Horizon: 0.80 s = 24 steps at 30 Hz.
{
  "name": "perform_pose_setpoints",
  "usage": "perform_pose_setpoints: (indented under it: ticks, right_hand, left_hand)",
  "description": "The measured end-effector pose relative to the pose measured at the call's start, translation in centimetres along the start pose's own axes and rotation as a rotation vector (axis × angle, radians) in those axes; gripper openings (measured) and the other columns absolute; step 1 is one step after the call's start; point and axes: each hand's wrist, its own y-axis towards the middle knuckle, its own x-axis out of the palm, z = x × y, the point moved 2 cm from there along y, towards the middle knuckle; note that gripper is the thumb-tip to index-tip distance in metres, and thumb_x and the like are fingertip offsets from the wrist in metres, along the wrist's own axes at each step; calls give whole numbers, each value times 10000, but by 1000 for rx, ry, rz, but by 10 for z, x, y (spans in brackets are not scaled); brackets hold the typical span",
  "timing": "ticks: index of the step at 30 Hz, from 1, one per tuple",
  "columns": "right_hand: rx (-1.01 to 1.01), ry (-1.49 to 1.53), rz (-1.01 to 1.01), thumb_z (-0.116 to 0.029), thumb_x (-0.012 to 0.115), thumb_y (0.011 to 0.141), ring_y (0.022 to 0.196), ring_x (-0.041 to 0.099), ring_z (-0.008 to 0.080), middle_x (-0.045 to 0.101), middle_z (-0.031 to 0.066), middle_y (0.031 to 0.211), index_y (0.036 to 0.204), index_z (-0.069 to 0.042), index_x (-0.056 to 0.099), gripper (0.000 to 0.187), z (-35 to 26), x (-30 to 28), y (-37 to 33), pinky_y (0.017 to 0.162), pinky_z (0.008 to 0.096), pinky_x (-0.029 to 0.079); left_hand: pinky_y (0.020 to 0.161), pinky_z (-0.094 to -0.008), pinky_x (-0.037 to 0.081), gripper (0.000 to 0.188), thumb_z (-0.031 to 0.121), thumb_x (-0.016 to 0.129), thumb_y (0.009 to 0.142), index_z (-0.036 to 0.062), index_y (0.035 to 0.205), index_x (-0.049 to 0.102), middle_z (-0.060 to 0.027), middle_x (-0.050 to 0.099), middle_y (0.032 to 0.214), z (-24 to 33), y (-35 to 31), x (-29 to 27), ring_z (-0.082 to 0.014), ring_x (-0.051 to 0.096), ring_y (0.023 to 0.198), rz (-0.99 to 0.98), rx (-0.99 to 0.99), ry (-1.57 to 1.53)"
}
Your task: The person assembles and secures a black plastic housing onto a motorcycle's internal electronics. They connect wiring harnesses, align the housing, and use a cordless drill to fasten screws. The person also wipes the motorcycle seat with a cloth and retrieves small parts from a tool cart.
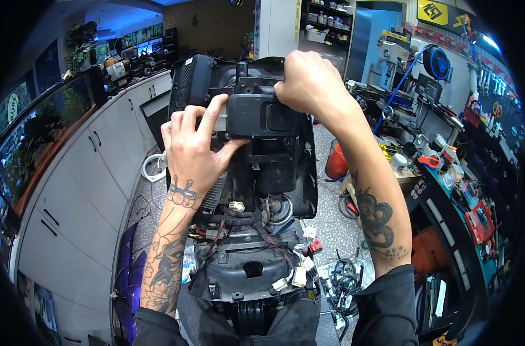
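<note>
Both hands are working a black plastic housing (261, 114) atop the stripped scooter frame (245, 230) — left hand (190, 147) pressing its near end, fingers spread; right hand (308, 83) clamping the far edge. Seating step, apparently. Next likely needs even pressure — loose wiring connectors (297, 271) dangling below.

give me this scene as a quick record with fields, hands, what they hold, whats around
setting: workshop, seen from above the person's hands
left hand: on the left end of a black plastic box, index finger stretched along its top edge, thumb under it
right hand: gripping the box's upper right corner from above
box position: against the stripped frame of a scooter
below the box: loose wiring with white connectors
left side: white cabinets, purple body panel on the floor
right side: cluttered workbench, blue hose reel on the wall
</note>
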Motion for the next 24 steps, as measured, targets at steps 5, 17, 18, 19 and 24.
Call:
perform_pose_setpoints:
  ticks: [5, 17, 18, 19, 24]
  right_hand:
    - [71, 7, 3, -265, 747, 923, 962, 791, 449, 783, 308, 978, 993, 86, 806, 363, -1, -2, 0, 932, 493, 634]
    - [67, -74, -101, -190, 733, 843, 949, 798, 446, 773, 327, 940, 955, 108, 797, 325, -10, -9, 10, 898, 481, 648]
    - [59, -70, -105, -185, 728, 834, 948, 799, 445, 772, 330, 937, 958, 112, 795, 328, -11, -9, 10, 898, 481, 648]
    - [71, -62, -98, -189, 723, 842, 948, 799, 446, 772, 329, 938, 964, 117, 793, 336, -11, -10, 10, 899, 483, 648]
    - [89, -71, -98, -215, 700, 887, 946, 802, 438, 778, 321, 957, 997, 135, 784, 376, -10, -11, 7, 913, 479, 647]
  left_hand:
    - [959, -450, 436, 843, 475, 936, 780, 194, 1523, 651, -49, 614, 1105, 0, -1, 2, -248, 580, 1065, 18, 1, 10]
    - [967, -437, 433, 837, 355, 933, 807, 177, 1566, 629, -59, 620, 1119, -2, -2, -3, -268, 585, 1071, -5, 24, -13]
    - [969, -438, 432, 832, 342, 929, 814, 175, 1570, 625, -62, 618, 1121, -2, -2, -4, -270, 584, 1076, -14, 24, -17]
    - [972, -440, 432, 830, 329, 925, 816, 173, 1572, 621, -64, 617, 1122, -2, -2, -4, -272, 583, 1079, -17, 25, -31]
    - [980, -448, 432, 821, 281, 912, 821, 167, 1576, 610, -72, 608, 1121, -3, -2, -6, -278, 581, 1082, -26, 24, -60]
